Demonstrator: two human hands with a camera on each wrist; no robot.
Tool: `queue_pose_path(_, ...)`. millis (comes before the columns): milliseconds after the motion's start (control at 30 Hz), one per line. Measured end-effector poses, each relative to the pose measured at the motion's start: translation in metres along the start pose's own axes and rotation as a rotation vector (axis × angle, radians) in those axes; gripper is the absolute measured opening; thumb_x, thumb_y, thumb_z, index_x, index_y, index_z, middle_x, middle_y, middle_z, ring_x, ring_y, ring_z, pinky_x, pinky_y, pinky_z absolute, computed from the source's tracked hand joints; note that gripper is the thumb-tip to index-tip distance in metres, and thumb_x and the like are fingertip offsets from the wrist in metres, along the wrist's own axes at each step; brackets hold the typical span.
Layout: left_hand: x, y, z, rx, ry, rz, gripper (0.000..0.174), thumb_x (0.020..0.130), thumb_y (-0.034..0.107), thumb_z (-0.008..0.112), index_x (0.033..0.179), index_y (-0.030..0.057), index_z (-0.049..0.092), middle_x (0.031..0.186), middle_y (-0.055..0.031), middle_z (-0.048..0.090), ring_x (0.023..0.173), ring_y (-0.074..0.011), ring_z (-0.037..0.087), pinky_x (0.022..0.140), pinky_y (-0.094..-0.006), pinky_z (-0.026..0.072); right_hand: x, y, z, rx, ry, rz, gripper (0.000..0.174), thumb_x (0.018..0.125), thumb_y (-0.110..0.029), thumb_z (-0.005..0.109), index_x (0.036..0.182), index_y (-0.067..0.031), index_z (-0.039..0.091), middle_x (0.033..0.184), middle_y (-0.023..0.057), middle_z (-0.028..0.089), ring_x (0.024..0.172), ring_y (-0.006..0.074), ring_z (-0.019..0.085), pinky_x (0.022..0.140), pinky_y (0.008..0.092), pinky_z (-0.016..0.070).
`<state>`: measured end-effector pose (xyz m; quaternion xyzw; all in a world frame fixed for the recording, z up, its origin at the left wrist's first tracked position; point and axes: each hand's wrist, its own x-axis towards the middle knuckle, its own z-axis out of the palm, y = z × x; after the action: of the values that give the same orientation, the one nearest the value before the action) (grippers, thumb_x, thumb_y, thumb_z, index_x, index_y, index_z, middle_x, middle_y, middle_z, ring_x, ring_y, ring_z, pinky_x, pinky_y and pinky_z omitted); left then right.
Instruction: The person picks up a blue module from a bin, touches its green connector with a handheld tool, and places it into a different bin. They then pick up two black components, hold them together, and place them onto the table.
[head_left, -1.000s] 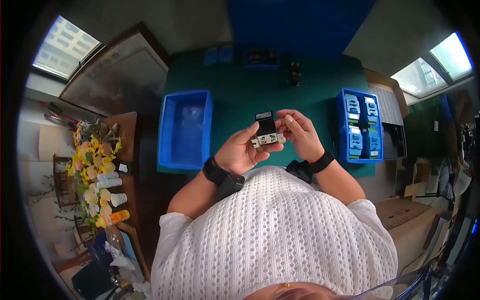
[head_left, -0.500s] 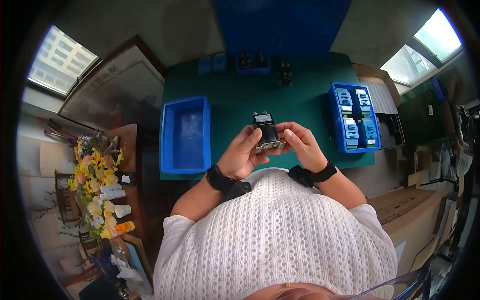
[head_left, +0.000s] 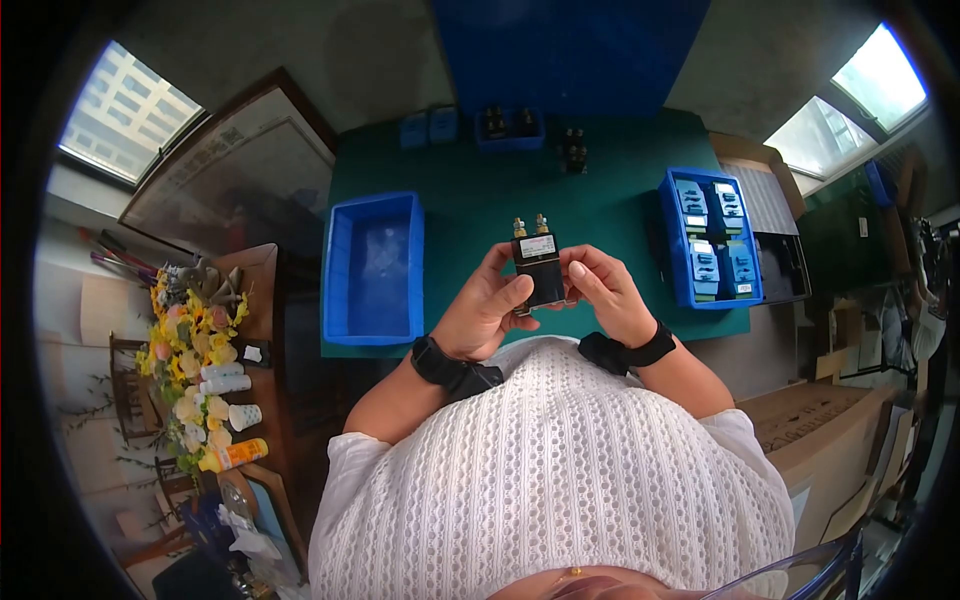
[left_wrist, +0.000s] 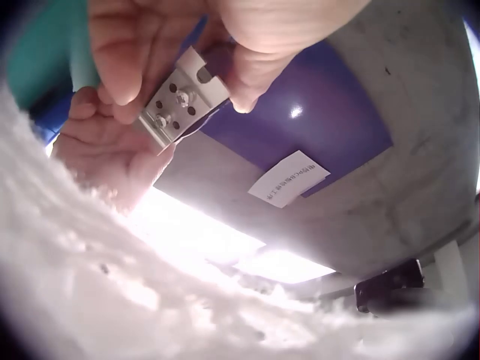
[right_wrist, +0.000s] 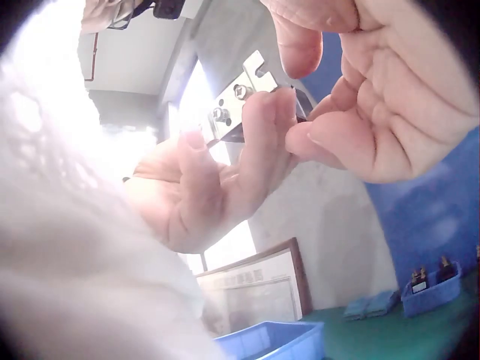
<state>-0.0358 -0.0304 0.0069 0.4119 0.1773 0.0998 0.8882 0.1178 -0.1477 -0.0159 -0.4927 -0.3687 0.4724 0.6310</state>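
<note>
A black block-shaped part point(head_left: 541, 270) with a white label and two brass studs on top stands upright between the hands. The left hand point(head_left: 482, 305) grips it from the left, thumb across its front. At its lower right edge, the right hand point(head_left: 612, 297) touches or pinches it with thumb and fingertips. Both wrist views show the part's metal base plate point(left_wrist: 184, 97) with two screws and an open slot at one end. In the right wrist view the plate point(right_wrist: 238, 100) lies beside the left hand's fingers point(right_wrist: 202, 180).
A blue bin point(head_left: 373, 270) stands left on the green table point(head_left: 470, 170). Another blue bin point(head_left: 712, 298) at right holds several light-blue parts. Farther back are a small blue bin point(head_left: 510, 144) with dark parts, more dark parts point(head_left: 575, 155) and light-blue pieces point(head_left: 428, 128).
The part has been tilted from showing its metal base to showing its labelled face and brass studs. The right fingers have come in to its lower right edge.
</note>
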Motion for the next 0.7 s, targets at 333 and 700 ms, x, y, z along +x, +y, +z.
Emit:
queue_pose_path(333, -0.005, 0.000, 0.001, 0.054, -0.048, 0.012, 0.067, 0.078, 0.018, 0.070, 0.134, 0.0116, 0.033, 0.115, -0.0086, 0.053, 0.101, -0.0202, 0.057, 0.075, -0.0304, 0.0538, -0.003, -0.006, -0.004, 0.085, -0.099, -0.028, 0.040, 0.086, -0.028, 0.061, 0.109, 0.0031, 0.052, 0.101, 0.0058, 0.058, 0.085, 0.0099, 0.056, 0.074, 0.0245, 0.0476)
queue_pose_path(700, 0.008, -0.013, -0.013, 0.623, -0.181, 0.228, 0.058, 0.083, 0.007, 0.062, 0.135, 0.0104, 0.037, 0.116, -0.0084, 0.053, 0.101, -0.0129, 0.053, 0.083, -0.0254, 0.0443, 0.001, -0.010, -0.013, -0.651, -0.120, -0.116, 0.048, 0.069, -0.017, 0.076, 0.107, 0.0006, 0.053, 0.089, 0.0029, 0.057, 0.075, 0.0125, 0.055, 0.065, 0.0256, 0.0469)
